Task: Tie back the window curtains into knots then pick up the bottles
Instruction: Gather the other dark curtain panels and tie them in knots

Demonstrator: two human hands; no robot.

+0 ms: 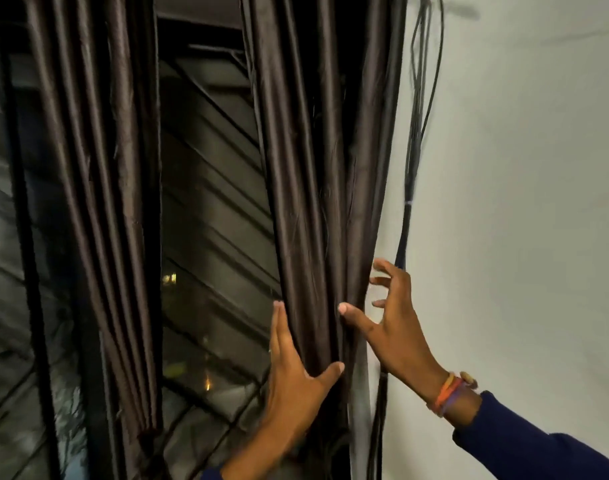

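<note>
Two dark brown satin curtains hang over a window. The right curtain [306, 188] falls in loose folds next to the wall. My left hand [292, 375] lies flat on that curtain's left edge, fingers straight and thumb spread across the folds. On the other side, my right hand [396, 323] has its thumb pressed on the fabric and its fingers spread behind the right edge. Both hands bracket the gathered folds without closing on them. The left curtain [98, 202] hangs free. No bottles are in view.
Between the curtains the window [209, 220] shows dark glass with slanted bars and small lights outside. A bundle of black cables [414, 150] runs down the white wall [521, 202] just right of the curtain, close to my right fingers.
</note>
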